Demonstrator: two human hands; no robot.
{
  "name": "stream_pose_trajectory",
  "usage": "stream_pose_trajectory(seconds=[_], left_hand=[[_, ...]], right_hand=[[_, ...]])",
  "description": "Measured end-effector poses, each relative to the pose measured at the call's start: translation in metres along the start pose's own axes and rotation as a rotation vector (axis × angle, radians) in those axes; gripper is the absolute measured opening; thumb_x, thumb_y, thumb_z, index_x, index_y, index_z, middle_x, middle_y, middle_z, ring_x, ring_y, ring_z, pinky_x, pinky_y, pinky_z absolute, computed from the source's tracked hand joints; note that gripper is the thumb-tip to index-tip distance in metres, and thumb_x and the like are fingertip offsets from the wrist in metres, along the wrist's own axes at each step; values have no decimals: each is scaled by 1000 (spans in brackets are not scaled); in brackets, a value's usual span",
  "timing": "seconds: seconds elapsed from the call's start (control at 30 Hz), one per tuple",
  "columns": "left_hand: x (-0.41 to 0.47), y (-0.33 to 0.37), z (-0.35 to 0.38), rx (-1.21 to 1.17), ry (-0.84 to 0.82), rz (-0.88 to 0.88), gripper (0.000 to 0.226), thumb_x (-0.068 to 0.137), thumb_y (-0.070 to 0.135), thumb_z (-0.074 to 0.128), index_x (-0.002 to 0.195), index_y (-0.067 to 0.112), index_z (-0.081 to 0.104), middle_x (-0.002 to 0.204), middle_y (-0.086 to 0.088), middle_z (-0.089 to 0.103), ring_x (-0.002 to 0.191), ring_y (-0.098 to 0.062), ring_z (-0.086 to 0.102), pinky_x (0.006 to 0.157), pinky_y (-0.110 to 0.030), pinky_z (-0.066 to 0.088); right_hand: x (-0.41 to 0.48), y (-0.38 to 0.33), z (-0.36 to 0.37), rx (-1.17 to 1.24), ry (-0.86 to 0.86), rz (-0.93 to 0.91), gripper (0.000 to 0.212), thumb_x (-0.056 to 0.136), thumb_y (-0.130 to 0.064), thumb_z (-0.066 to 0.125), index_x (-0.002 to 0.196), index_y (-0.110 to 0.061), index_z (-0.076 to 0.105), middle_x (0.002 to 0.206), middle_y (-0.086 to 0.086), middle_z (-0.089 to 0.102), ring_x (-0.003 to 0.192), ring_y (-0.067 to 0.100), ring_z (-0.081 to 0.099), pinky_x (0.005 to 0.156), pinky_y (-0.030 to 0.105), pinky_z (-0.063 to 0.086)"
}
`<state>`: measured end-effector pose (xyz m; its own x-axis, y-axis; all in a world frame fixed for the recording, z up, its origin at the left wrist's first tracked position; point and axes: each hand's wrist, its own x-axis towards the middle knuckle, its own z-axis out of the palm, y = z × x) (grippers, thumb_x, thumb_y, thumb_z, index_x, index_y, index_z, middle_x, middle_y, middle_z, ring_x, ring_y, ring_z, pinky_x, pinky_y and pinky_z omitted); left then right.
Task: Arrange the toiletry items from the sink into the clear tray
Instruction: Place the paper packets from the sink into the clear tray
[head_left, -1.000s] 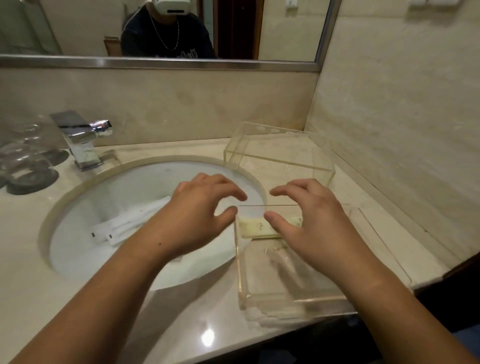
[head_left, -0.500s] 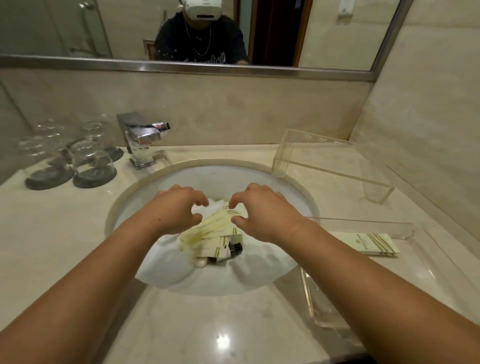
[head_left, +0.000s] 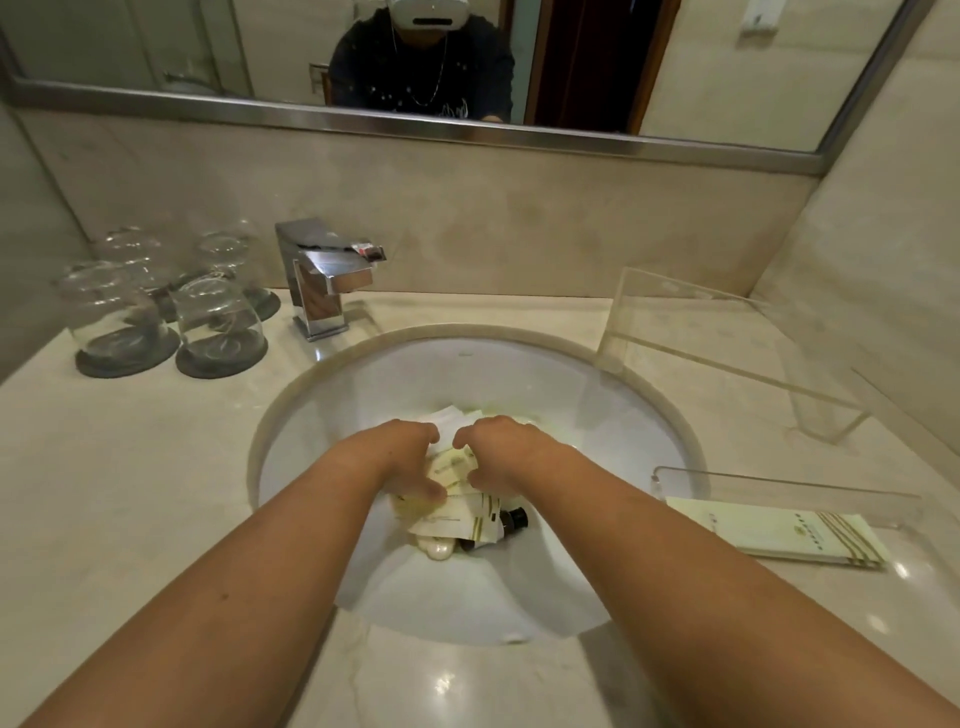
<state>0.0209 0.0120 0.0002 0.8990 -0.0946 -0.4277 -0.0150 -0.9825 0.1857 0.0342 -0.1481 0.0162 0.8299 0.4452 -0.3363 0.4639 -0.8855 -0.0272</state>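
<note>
Glass catches our eye first, far to the left of our fingers: upturned tumblers (head_left: 218, 327) stand on dark coasters (head_left: 127, 351) on the marble counter (head_left: 130, 493), and just right of them sits the chrome faucet (head_left: 324, 278). Moving right, we reach into the white sink (head_left: 597, 395) with both hands. Our left hand (head_left: 400, 457) presses down on the pile of toiletry packets (head_left: 457, 512), its thumb lying across a pale sachet and the other fingers curled over the far side; we cannot tell whether they actually pinch one. Just beside it, almost touching, our right hand (head_left: 498, 452) curls its fingers (head_left: 475, 475) onto the same pile, and again we cannot tell if anything is gripped. Below our fingertips, toward us, a small dark bottle (head_left: 511, 522) and a pearly white cap (head_left: 439, 548) poke out from under the packets. Well to the right of our fingers lies the clear tray (head_left: 779, 486) on the counter, with one cream packet (head_left: 774, 530) flat inside it. Beyond that, nearer the wall, stands a clear acrylic cover (head_left: 727, 332)
</note>
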Motion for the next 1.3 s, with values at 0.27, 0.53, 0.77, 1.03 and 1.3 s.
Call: stream_pose_trajectory(seconds=[0.27, 0.53, 0.77, 1.03, 1.3], left_hand=[[4, -3, 4, -37, 7, -3, 72, 79, 36, 77, 143, 26, 46, 130, 5, 63, 115, -21, 59, 95, -38, 53], [6, -2, 5, -47, 8, -1, 76, 82, 31, 77, 149, 29, 42, 138, 4, 59, 120, -20, 57, 91, -31, 50], [5, -6, 1, -98, 99, 7, 54, 88, 23, 69, 139, 28, 55, 129, 3, 64, 114, -19, 61, 91, -32, 52], [4, -5, -3, -48, 212, -4, 39, 89, 14, 66, 127, 24, 63, 121, -4, 65, 105, -25, 65, 86, -37, 56], [-17, -14, -23, -270, 329, -19, 48, 94, 11, 61, 139, 25, 54, 135, -6, 61, 120, -23, 60, 96, -33, 49]], right_hand=[[16, -7, 15, 98, -53, 0, 61, 93, -18, 50, 151, -30, 36, 143, 1, 54, 131, 25, 48, 104, 41, 41], [22, -3, 23, 93, 7, 12, 48, 97, -25, 48, 144, -31, 45, 143, 0, 53, 133, 24, 42, 103, 42, 32], [21, -1, 23, 108, 21, 10, 47, 100, -29, 43, 147, -33, 42, 144, 2, 54, 135, 25, 39, 109, 43, 27], [18, -4, 21, 114, 189, -2, 65, 89, -6, 56, 147, -31, 39, 150, 5, 43, 144, 25, 30, 119, 45, 18], [-16, 9, -24, 265, 364, 120, 83, 88, -1, 59, 156, -32, 24, 165, 9, 17, 152, 28, 12, 121, 45, 18]])
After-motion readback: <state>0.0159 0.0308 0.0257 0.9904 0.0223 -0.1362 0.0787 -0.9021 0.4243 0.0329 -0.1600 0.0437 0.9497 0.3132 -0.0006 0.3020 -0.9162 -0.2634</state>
